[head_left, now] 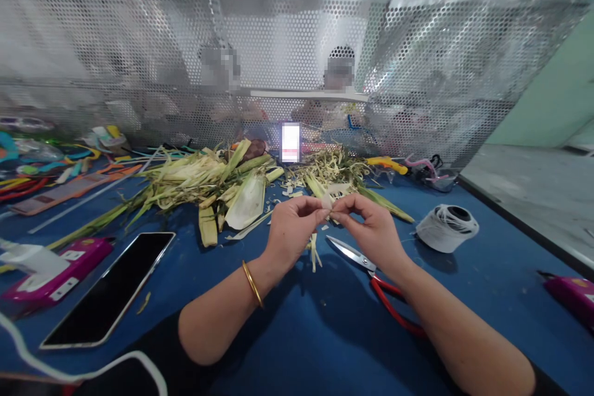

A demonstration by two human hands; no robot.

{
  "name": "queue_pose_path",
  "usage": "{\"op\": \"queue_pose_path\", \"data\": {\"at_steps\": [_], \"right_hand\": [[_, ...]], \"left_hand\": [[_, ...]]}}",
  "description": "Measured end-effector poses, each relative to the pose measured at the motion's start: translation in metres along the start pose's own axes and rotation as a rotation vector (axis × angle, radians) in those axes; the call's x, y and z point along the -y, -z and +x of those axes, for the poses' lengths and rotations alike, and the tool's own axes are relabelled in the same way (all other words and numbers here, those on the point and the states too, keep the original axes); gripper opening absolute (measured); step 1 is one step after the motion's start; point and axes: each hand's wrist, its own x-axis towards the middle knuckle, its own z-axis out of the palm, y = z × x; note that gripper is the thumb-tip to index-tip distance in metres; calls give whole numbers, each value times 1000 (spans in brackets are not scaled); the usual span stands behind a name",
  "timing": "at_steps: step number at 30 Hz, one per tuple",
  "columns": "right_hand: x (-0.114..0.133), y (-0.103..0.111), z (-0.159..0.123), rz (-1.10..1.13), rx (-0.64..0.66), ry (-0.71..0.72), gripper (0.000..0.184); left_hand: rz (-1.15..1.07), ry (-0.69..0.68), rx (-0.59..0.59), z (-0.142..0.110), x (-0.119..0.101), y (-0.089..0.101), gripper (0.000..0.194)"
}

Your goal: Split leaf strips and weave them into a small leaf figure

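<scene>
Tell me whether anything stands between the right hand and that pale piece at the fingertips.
Nothing visible does: the right hand and left hand meet at the pale piece, pinching it. The red-handled scissors lie on the blue table, not between them.

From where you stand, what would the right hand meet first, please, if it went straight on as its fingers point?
The right hand would probably meet the left hand first, where both seem to pinch a small pale piece, though depth there is unclear.
</scene>
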Motion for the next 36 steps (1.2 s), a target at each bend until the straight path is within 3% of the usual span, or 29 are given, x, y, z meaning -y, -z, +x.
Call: {"op": "queue_pose_path", "data": {"at_steps": [7,15,19,25,31,36], "right_hand": [[-3,-2,1,75,-89,-50,13],[-1,-1,3,230,-73,-137,13],[-1,4,5,173,-149,-53,8],[0,6,5,0,-13,241,5],[0,3,4,-44,-27,225,8],[-1,3,2,-45,12,122,10]], "left_hand": [[0,-45,38,0,1,-1,8],[-138,124,33,1,1,-3,11],[-209,195,8,2,0,0,15],[-281,284,27,3,1,3,18],[-266,275,51,3,2,3,20],[-151,175,39,0,-1,1,19]]}}
